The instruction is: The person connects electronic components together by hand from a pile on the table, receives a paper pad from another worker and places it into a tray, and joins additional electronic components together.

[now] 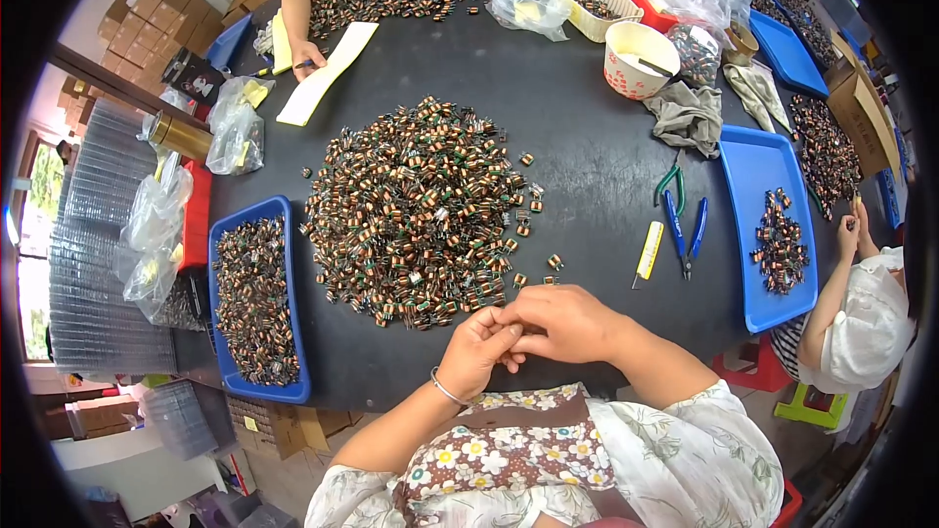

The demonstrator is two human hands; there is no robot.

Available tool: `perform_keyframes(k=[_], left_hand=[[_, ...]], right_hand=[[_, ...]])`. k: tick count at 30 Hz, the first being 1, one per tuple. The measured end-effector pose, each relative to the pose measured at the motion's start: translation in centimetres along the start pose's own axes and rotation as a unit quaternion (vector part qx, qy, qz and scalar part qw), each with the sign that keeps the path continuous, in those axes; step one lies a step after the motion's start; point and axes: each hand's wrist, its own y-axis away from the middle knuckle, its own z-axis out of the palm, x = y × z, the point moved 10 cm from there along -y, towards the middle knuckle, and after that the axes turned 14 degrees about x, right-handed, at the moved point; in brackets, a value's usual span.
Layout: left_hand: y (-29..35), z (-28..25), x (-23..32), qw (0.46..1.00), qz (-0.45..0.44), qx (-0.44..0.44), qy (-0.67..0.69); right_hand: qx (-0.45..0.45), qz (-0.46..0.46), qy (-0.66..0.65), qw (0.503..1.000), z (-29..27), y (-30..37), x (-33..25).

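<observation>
A large heap of small copper-wound coils point(416, 205) with wire legs lies on the dark table in front of me. My left hand point(472, 354) and my right hand point(565, 321) meet at the heap's near edge. The fingers of both are closed and pressed together at the tips. Whatever they pinch, if anything, is hidden by the fingers. A silver bangle circles my left wrist. A few loose coils point(555, 262) lie just beyond my right hand.
Left of the heap stands a blue tray point(301, 352) full of coils. To the right are blue-handled pliers point(698, 225), green-handled cutters point(672, 179), a yellow-white knife point(648, 249) and another blue tray point(736, 171). Across the table, someone's hand point(307, 59) touches yellow paper point(333, 73); another person sits at right.
</observation>
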Motion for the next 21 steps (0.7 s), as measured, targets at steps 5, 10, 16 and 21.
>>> perform_keyframes(k=[5,10,16,21], left_hand=[[0.5,0.0,0.3,1.0,-0.004,0.002,0.022],[0.9,0.5,0.2,0.999,0.021,-0.011,-0.024],[1.3,0.8,0.8,0.995,0.072,-0.011,-0.07],[1.3,0.8,0.4,0.993,0.064,-0.012,-0.094]], right_hand=[[0.121,-0.031,0.137,0.983,-5.4,-1.1,1.6],[0.099,0.027,0.212,0.972,-5.5,-0.6,4.5],[0.067,0.09,0.185,0.976,-4.7,-0.5,5.5],[0.06,0.089,0.165,0.981,-4.5,-0.6,5.2]])
